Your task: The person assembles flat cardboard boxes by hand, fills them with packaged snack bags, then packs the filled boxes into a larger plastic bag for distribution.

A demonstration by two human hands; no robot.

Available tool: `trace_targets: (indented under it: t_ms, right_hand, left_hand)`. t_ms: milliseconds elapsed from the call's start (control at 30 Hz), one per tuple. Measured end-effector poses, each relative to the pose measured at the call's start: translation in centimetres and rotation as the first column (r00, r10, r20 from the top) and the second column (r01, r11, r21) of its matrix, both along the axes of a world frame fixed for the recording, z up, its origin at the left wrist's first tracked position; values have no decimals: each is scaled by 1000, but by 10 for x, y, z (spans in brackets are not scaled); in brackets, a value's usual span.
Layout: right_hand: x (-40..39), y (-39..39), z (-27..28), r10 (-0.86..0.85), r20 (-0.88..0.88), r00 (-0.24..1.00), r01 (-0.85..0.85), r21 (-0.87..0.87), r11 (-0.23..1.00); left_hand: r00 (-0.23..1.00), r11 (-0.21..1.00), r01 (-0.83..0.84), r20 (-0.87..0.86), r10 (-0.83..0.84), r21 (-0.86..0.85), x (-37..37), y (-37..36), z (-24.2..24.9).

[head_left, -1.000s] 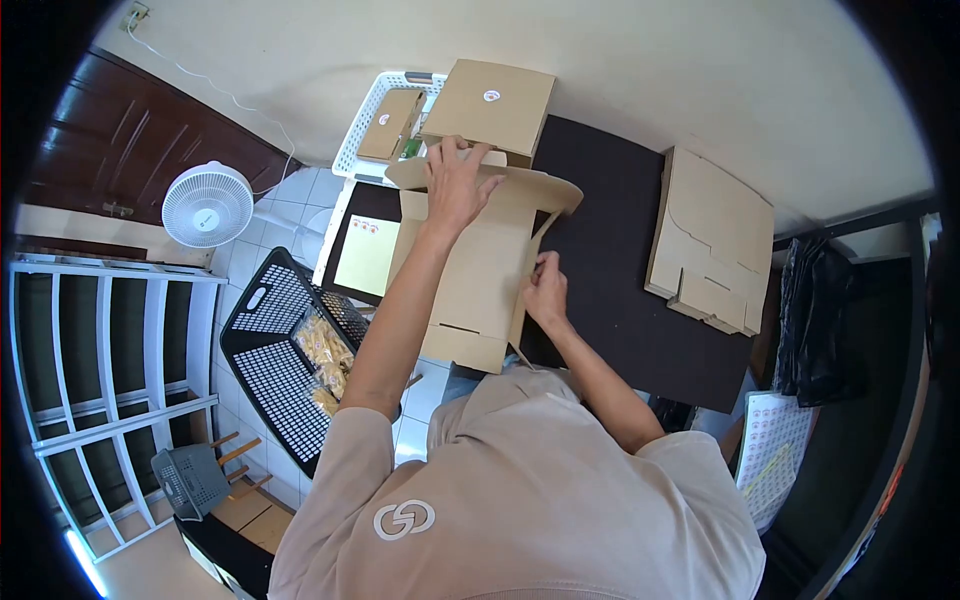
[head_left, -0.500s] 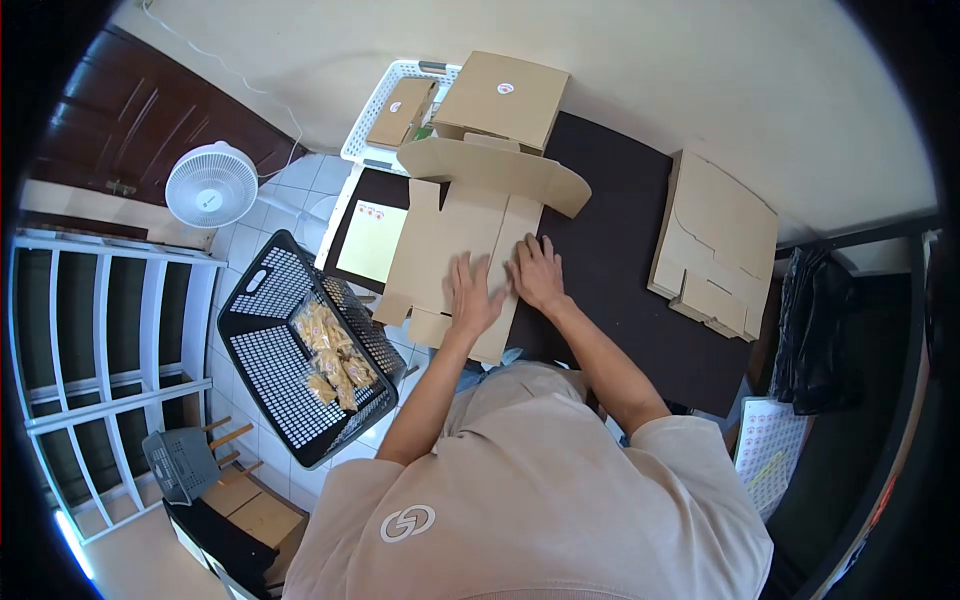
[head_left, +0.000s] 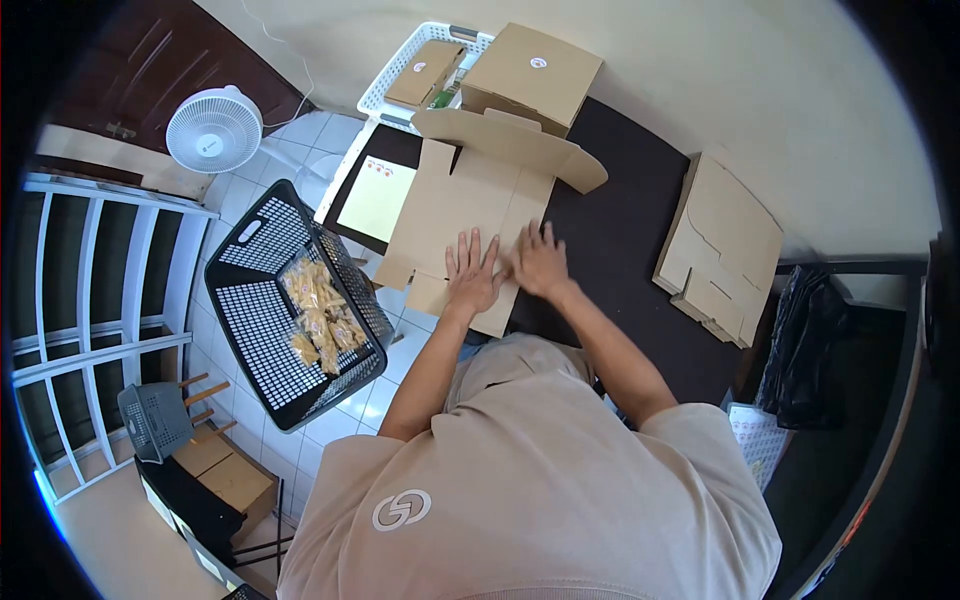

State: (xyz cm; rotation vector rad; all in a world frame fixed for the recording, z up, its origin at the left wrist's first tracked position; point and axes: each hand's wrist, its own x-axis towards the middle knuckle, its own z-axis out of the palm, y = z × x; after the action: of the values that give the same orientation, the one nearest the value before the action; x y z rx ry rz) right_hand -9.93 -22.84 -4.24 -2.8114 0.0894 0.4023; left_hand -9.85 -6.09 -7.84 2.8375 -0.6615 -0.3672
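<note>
Unfolded box (head_left: pixel 470 205) flat on the dark table (head_left: pixel 620 260), near edge under both palms. Left hand (head_left: pixel 472 277) and right hand (head_left: pixel 541 262) side by side, fingers spread open, pressing down, gripping nothing. Forearms angled inward from the body, wrists low.

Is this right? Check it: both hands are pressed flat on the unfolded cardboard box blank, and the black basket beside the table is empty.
One detail is wrong. The left hand and right hand do lie flat on the cardboard box blank, but the black basket is not empty: the head view shows small yellowish packets inside it.
</note>
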Motion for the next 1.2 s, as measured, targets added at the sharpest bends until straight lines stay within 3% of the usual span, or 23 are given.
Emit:
trace_targets:
  t_ms: [67, 133, 267, 300, 433, 533, 767, 833, 867, 933, 967, 1033, 1067, 1167, 1200]
  right_hand:
    - [-34, 10, -6, 132, -37, 991, -131, 30, 991]
    - [-58, 15, 6, 194, -159, 968, -171, 144, 975]
    - [-86, 20, 39, 349, -276, 895, -299, 208, 931]
    - [-88, 16, 39, 338, -127, 933, -307, 216, 927]
    - [-55, 5, 25, 387, -205, 899, -323, 288, 902]
    - [-31, -9, 2, 439, -54, 897, -399, 327, 856]
    - [60, -66, -25, 281, 27, 959, -278, 269, 922]
    - [81, -82, -31, 70, 194, 978, -128, 300, 945]
    - [90, -88, -29, 66, 196, 978, -125, 301, 945]
    - [103, -96, -5, -153, 4, 988, 139, 395, 908]
    - [105, -97, -6, -315, -11, 949, 275, 516, 811]
    - [108, -106, -6, -319, 12, 948, 271, 496, 825]
    - [106, -111, -7, -320, 38, 947, 265, 474, 840]
    - [96, -113, -9, -245, 45, 969, 206, 408, 890]
    - [91, -111, -5, -186, 29, 982, 164, 357, 920]
  left_hand:
    - [1000, 999, -17, -14, 17, 42, 3, -3, 2]
    - [998, 994, -50, -31, 48, -96, 1, -1, 2]
    - [998, 991, -58, -11, 57, -117, 2, 1, 8]
    - [998, 990, -55, -28, 51, -127, 2, 2, 10]
    - [999, 985, -45, -14, 43, -168, 1, 3, 13]
    - [999, 978, -29, 26, 35, -208, 0, 6, 10]
    - [996, 948, -89, -28, 84, -305, -7, 4, 14]
    - [995, 962, -94, 8, 100, -254, -9, 0, 26]
    - [995, 963, -90, 10, 96, -253, -10, -4, 33]
    - [904, 776, -333, -414, 102, -536, -13, -14, 60]
    - [904, 777, -332, -415, 101, -534, -14, -19, 67]
    - [848, 740, -175, -481, -222, -649, -19, -30, 73]
    - [845, 739, -179, -486, -222, -649, -25, -37, 67]
    - [921, 870, 221, -199, -335, -441, -41, -50, 51]
    - [919, 867, 219, -203, -337, -448, -43, -51, 49]
